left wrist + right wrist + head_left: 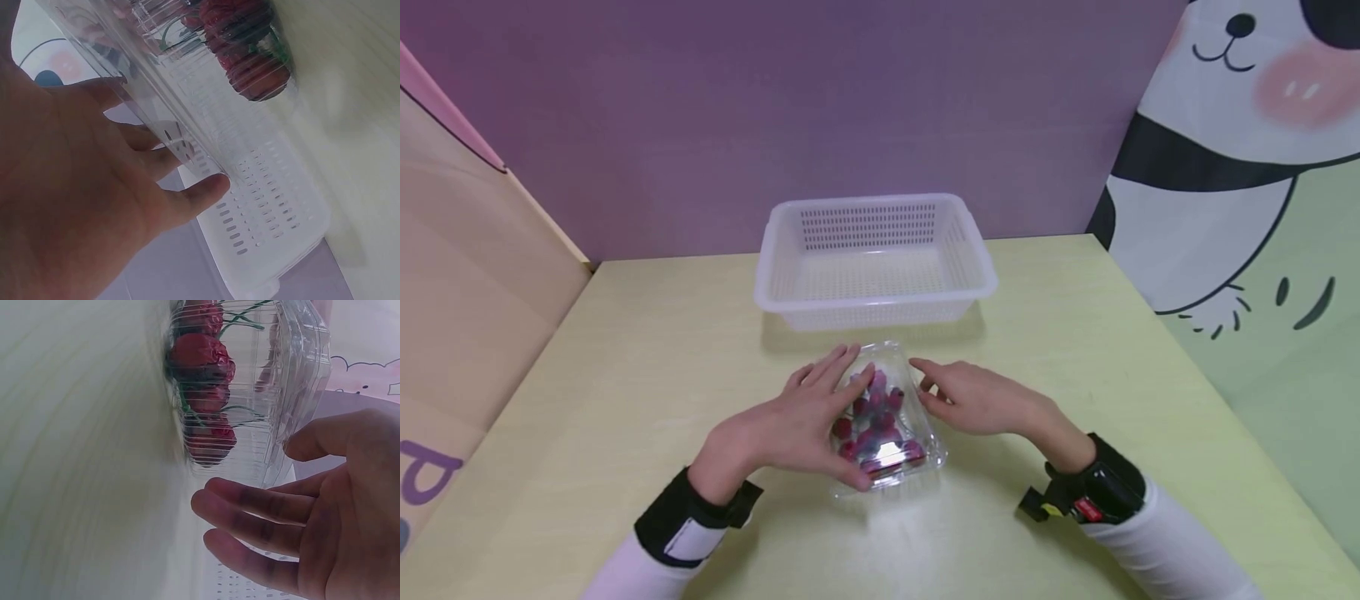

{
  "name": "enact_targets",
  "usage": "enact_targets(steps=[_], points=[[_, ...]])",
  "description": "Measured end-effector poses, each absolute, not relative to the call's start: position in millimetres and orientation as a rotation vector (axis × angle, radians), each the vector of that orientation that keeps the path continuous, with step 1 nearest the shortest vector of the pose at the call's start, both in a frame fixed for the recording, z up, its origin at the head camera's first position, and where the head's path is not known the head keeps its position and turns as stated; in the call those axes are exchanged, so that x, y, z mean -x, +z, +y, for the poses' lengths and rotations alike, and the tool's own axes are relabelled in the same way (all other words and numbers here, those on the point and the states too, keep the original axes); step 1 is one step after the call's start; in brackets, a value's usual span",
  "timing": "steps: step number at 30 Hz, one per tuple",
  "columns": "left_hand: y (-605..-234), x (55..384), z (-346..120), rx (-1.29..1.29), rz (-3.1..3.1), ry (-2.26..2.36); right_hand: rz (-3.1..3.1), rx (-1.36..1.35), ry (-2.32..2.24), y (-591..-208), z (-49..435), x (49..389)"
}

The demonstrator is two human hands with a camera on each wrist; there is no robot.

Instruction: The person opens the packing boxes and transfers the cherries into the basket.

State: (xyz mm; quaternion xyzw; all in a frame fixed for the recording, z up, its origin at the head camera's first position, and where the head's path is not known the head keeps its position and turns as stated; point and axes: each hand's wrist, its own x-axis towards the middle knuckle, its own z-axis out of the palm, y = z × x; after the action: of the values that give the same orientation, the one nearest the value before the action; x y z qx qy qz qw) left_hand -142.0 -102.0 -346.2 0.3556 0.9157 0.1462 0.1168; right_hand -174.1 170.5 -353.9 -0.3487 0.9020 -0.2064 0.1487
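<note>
A clear plastic clamshell box [931, 433] lies on the table, its lid down. Inside are several small dark red fruits [880, 417], cherry-like, with thin green stems [240, 319] showing in the right wrist view. My left hand [797, 425] rests over the box's left side with fingers spread, the thumb near its front edge. In the left wrist view the fingertips [215, 184] touch the lid's rim. My right hand [981, 396] is at the box's right edge; its thumb [306, 440] is against the rim, and the other fingers are loosely bent beside it.
Behind the box stands a white perforated plastic basket [872, 307] with nothing seen in it. The pale wooden table [647, 400] meets a purple wall panel [850, 100] at the back. Printed panels stand left and right, the right one showing a panda [1202, 225].
</note>
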Motion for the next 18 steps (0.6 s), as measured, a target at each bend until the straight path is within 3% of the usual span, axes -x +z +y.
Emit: enact_targets(steps=[8,18], points=[[-348.3,142.3,-102.4,-1.006,2.611,0.518,2.583,0.946,-0.614,-355.5,171.9,174.6],[-351.5,145.1,-102.4,-1.154,2.623,0.614,2.595,0.899,-0.676,-355.1,173.1,178.2]])
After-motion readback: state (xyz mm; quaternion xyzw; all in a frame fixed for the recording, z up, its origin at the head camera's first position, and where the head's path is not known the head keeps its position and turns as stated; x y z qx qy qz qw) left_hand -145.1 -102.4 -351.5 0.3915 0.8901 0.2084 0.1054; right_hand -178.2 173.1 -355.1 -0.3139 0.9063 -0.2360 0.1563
